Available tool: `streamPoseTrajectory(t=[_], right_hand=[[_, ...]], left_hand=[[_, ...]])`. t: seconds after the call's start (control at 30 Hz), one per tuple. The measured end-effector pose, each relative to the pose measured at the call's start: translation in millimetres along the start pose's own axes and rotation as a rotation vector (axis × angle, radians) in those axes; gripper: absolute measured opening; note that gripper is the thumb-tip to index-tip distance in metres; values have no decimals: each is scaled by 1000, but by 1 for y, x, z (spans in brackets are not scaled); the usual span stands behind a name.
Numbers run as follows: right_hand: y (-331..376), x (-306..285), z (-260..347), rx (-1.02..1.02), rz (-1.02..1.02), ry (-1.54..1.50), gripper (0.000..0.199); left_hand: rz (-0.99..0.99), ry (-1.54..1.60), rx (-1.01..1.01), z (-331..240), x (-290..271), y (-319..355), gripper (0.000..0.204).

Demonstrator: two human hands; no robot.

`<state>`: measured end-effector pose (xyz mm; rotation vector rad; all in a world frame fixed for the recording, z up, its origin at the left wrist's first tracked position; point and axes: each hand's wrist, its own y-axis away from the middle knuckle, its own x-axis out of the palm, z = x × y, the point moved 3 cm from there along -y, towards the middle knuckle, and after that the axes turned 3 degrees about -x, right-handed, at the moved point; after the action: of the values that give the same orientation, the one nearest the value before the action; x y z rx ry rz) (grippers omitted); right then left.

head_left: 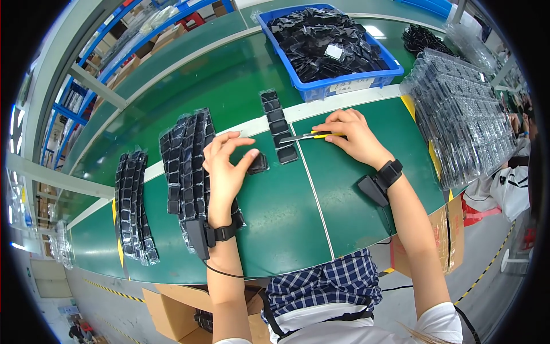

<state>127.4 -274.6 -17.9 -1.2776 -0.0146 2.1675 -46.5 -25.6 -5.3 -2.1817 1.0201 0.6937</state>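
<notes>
My right hand (358, 137) grips a utility knife (322, 135) with a yellow handle. The knife's blade lies across a short strip of clear-bagged black square pieces (278, 121) on the green table. My left hand (226, 169) is open, thumb and forefinger spread apart, left of that strip. By its thumb lies a small bagged black piece (259, 164), separate from the strip. Several longer strips of the same bagged pieces (186, 155) lie beneath and beside my left wrist, and another bundle of strips (134, 206) is farther left.
A blue bin (312, 89) heaped with bagged black pieces stands at the far side. Stacked clear plastic trays (458, 114) occupy the right end, with black cables (424, 40) behind them. Cardboard boxes (166, 312) are below the table edge. A metal frame post (97, 94) rises at left.
</notes>
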Motion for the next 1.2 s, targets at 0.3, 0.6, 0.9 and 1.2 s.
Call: streamPoseTrajectory(t=[0.3, 0.6, 0.9, 1.2], right_hand=[[-2, 8, 0, -5, -10, 31, 28], [2, 5, 7, -9, 28, -3, 29], [9, -2, 16, -48, 142, -38, 27], [8, -2, 16, -46, 164, -52, 28]], left_hand=[[109, -337, 499, -42, 30, 9, 24], [39, -239, 580, -44, 31, 11, 10], [39, -189, 488, -37, 40, 9, 11], [160, -59, 384, -31, 48, 4, 16]])
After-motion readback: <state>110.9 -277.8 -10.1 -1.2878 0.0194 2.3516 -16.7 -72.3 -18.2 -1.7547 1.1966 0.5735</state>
